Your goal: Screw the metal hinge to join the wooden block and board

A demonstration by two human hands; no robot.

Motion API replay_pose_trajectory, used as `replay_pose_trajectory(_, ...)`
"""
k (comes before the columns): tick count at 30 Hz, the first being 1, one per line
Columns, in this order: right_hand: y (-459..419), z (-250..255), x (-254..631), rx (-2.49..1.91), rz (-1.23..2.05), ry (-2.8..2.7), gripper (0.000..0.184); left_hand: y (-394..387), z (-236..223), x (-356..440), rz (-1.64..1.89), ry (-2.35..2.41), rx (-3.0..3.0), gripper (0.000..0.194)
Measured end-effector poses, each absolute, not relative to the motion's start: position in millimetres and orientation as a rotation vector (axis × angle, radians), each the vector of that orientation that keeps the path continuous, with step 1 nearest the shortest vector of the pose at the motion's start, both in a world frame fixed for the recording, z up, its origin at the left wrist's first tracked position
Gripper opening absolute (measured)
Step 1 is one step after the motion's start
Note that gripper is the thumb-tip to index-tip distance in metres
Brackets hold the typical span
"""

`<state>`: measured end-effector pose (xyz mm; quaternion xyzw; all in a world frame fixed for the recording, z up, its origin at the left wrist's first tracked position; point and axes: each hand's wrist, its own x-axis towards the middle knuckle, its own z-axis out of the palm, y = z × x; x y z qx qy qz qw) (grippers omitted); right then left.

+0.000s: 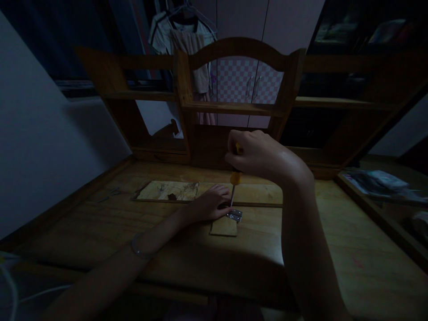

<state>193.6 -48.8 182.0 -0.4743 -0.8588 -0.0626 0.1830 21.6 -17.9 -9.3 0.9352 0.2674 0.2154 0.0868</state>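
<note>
My right hand (pixel 252 149) is wrapped round the yellow and dark handle of a screwdriver (pixel 236 179), held nearly upright. Its metal shaft runs down to a small metal hinge (pixel 235 215); the exact contact at the tip is too dark to make out. Beneath the hinge lies a small piece of wood (pixel 224 226). My left hand (pixel 214 203) lies low over the wood, fingers stretched towards the long wooden board (pixel 247 192) behind. One of its digits reaches the hinge's left edge beside the shaft.
A worn, peeling patch (pixel 167 191) covers the long board's left part. Loose small metal pieces (pixel 110 194) lie further left on the wooden desk (pixel 167 263). Behind rises a wooden shelf unit (pixel 230 107). Plastic-wrapped items (pixel 384 180) sit at the right.
</note>
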Motion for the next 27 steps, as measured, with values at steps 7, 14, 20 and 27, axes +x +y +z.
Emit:
replay_pose_trajectory(7,-50.5,180.4,192.9,-1.367,-0.201,-2.403,0.025,-17.8,-10.4,21.2,0.667,0.779,2.795,0.016)
replay_pose_trajectory(14,-46.4,179.9,187.7,-1.440,-0.294,-2.356,0.045,-18.8,-8.2,21.6,0.661,0.799,2.779,0.015)
replay_pose_trajectory(20,-48.3,179.7,187.7,-1.409,-0.255,-2.370,0.030,-16.9,-10.9,20.9,0.658,0.779,2.785,0.016)
replay_pose_trajectory(27,-44.9,177.5,188.0,-1.463,-0.294,-2.344,0.035,-17.9,-9.9,21.2,0.671,0.771,2.785,0.016)
